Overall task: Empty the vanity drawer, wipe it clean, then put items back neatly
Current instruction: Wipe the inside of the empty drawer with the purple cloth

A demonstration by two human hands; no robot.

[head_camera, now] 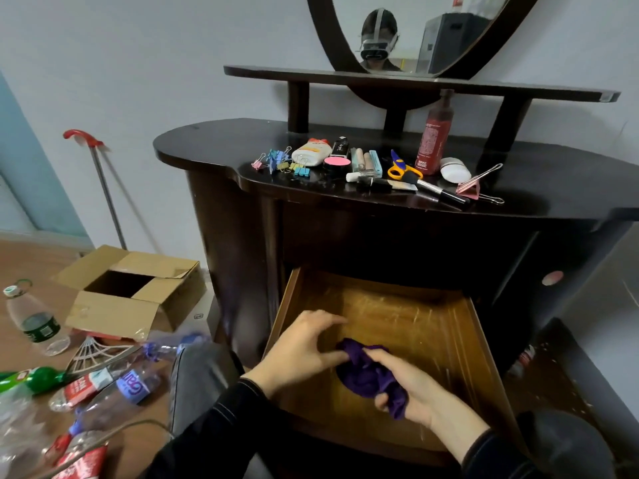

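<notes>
"MAKE SENSE" on red bottle (434, 133)

I have a single view: a wide-angle camera on the person's head, facing the vanity and tilted steeply down. It sits close over the open drawer (397, 316), which fills the frame from centre to 6 o'clock. The left hand (301, 344), right hand (411, 385) and cloth (363, 371) are nearest the lens. The bench (214, 146) lies farther off toward 12 o'clock. There the mirror (415, 29), cut by the top edge, reflects the headset. The floor (34, 257) spreads at 8 o'clock.
</notes>
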